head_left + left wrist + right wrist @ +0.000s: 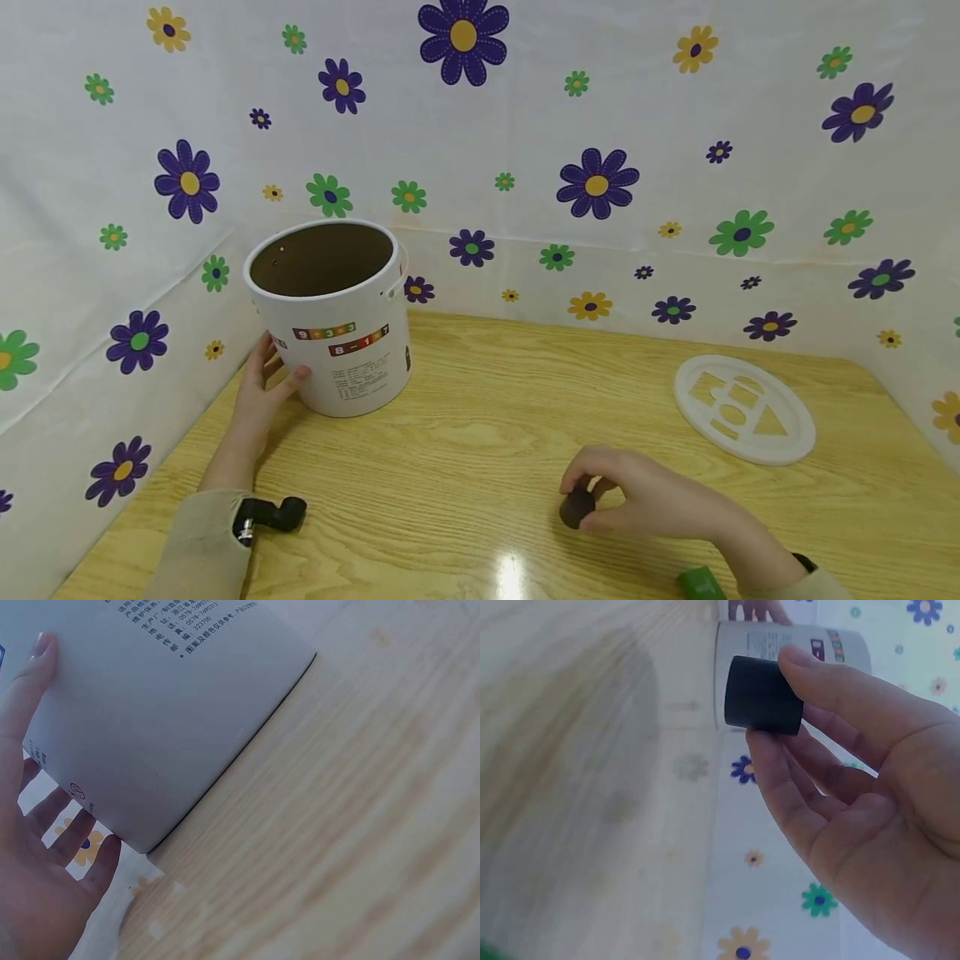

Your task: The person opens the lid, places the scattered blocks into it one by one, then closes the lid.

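A large white bucket (352, 350) with printed number sums stands upright at the left of the table. My left hand (262, 392) touches its lower left side, the thumb on the front and the spread fingers round the edge. Close by, the left wrist view shows the bucket's wall (165, 727) beside those fairly straight fingers. My right hand (637, 496) pinches a small dark cylinder block (577, 508) between thumb and fingertips, just over the table. Seen from the right wrist, the cylinder block (763, 696) looks nearly black, with smooth sides.
On the right of the wooden table (465, 442) lies a white round plate (802, 429) with shaped cut-outs. A green block (702, 583) sits near the front edge, below my right wrist. Flower-patterned white cloth (510, 133) stands behind and at the sides.
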The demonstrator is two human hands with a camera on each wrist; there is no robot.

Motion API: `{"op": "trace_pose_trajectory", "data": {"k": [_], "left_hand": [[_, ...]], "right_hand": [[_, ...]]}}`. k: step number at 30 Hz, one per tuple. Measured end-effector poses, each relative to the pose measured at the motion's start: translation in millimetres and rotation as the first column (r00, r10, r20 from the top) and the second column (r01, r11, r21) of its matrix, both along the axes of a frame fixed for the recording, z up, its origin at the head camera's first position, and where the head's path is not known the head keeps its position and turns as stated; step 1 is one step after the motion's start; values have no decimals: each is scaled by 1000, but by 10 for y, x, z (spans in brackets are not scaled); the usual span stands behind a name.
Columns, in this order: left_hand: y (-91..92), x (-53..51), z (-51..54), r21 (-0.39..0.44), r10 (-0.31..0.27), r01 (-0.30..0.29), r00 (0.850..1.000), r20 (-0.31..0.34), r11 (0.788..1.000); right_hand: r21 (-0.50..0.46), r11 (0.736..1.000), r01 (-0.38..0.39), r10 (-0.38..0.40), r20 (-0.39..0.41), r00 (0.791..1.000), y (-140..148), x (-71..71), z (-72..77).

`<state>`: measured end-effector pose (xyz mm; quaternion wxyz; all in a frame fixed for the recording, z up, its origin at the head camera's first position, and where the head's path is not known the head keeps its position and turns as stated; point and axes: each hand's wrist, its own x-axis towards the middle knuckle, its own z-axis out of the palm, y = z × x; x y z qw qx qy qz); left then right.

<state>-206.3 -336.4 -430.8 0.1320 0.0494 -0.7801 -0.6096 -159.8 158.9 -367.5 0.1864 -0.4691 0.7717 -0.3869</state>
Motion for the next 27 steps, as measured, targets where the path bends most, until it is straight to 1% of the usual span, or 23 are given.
{"op": "trace_pose_trajectory", "data": {"k": [5, 10, 18, 23, 27], "left_hand": [[-11, -14, -15, -2, 0, 0, 1000, -7, 1000], [-16, -23, -36, -10, 5, -5, 1000, -13, 1000], [-7, -23, -31, -2, -2, 2, 1000, -29, 1000], [-14, -28, -33, -2, -2, 2, 999, -50, 1000], [-28, -30, -51, 8, -8, 8, 999, -48, 1000]], "right_hand": [[-13, 1000, 2, -2, -32, 999, -204, -110, 138], [-22, 1000, 19, -20, -61, 998, -402, -243, 272], [-20, 999, 35, -38, -116, 992, -681, -405, 523], [-45, 999, 28, -34, -138, 990, -889, -516, 654], [-67, 997, 28, -38, -148, 988, -1060, -612, 735]]}}
